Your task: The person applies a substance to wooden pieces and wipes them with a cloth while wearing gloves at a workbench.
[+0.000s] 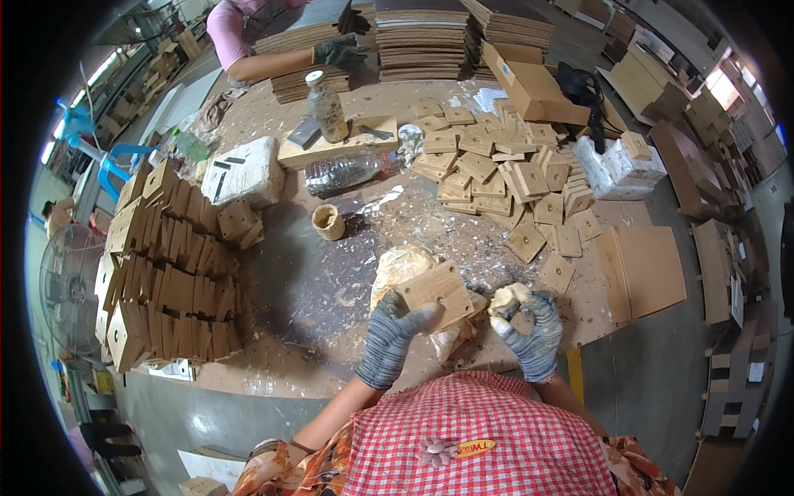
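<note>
My left hand [387,343], in a grey striped knit glove, grips a flat wooden block [438,293] with drilled holes, tilted up above the table. To its right my right hand [532,335], gloved the same way, is closed around a pale crumpled wad [509,299]; its material is unclear. The wad is a little apart from the block. Behind and beneath the block lies a stained cream-coloured bundle [399,269], partly hidden by it. A small crusted cup [328,223] stands farther off to the left on the paint-spotted table [298,289].
Loose wooden blocks [475,165] lie heaped at the back right; stacked rows [174,285] stand at the left. Behind are a plastic bottle [343,172] on its side, a capped jar [327,112] and an open carton [529,87]. A co-worker's gloved hand [337,51] rests by stacked boards [420,41].
</note>
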Motion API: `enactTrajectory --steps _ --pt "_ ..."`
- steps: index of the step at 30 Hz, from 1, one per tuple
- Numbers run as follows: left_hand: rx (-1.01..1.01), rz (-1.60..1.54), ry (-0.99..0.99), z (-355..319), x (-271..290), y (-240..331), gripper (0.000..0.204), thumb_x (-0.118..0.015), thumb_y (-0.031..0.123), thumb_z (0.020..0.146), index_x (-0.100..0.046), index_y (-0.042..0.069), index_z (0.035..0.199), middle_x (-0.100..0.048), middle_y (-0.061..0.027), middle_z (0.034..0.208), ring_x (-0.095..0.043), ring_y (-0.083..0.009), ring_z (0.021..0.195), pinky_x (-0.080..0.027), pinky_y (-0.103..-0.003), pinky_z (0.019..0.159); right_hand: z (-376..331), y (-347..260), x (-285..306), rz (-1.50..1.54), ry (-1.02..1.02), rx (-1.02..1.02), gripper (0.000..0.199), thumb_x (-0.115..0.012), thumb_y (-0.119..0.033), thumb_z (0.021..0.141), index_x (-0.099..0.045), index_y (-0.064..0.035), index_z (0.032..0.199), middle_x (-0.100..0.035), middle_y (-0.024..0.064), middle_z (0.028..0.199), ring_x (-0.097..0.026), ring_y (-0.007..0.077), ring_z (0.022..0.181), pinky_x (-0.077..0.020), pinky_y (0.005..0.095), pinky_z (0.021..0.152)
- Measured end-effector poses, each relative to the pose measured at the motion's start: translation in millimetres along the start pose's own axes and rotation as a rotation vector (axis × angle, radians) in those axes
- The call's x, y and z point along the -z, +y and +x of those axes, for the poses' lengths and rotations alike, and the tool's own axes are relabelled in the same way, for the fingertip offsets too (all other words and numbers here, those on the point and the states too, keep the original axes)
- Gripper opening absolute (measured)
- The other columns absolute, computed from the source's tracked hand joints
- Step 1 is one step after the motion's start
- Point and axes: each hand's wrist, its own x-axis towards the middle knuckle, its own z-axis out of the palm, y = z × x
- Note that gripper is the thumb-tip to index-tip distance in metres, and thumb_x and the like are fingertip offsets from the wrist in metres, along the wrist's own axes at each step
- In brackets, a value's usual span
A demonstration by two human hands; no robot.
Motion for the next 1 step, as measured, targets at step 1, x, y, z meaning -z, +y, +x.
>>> enactTrajectory --steps 1 --pt "0.005 0.031 0.020 -2.1 -1.7 4.5 0.060 -0.075 0.028 0.077 -0.049 -0.003 0.121 -0.061 -0.0108 0.111 -0.060 -0.0195 0.097 -0.047 -0.029 0.088 -0.2 9.9 6.2 0.084 -0.005 -0.112 0.053 -0.080 -0.007 0.071 -0.058 -0.0079 0.119 -0.058 0.0110 0.116 -0.057 0.0245 0.110 -0.0506 0.0343 0.090"
